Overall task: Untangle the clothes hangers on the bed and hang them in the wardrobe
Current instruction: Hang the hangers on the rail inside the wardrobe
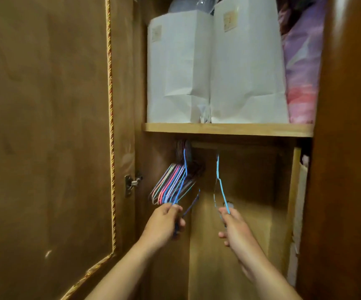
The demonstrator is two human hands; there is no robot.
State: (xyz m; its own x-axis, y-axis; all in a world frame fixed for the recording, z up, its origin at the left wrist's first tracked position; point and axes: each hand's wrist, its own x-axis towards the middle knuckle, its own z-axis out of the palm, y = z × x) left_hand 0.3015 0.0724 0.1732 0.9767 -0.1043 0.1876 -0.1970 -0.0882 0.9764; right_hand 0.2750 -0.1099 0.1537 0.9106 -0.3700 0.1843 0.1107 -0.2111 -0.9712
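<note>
While both hands are up inside the wardrobe (pixel 339 148), the step in hand looks like hooking the last hangers onto the rail under the shelf (pixel 227 129). The open door (pixel 45 126) fills the left, its hinge (pixel 132 184) just left of the hung bunch of hangers (pixel 170 187), a fan of pink, purple, teal and blue wire crowded at the rail's left end; the rail itself is in shadow and hard to make out.

The left hand (pixel 166 220) is curled round the lower part of a blue hanger (pixel 185 169), whose hook reaches up beside that bunch. I cannot tell whether the hook is already over the rail. To do it well, I would lift it a little higher than the rail, bring it back and down so it drops on cleanly, and keep its lower wire from slipping between its neighbours, which would tangle them again.

Further right, well apart from the bunch, the right hand (pixel 232 224) grips the bottom of a light blue hanger (pixel 219 185), hook pointing up towards the rail. Best to settle one side first, then turn this hook the same way as the others, set it on, and slide it left.

Above the shelf stand two white paper bags (pixel 218 72) and, at the far right, a purple and pink bundle (pixel 302 72).
</note>
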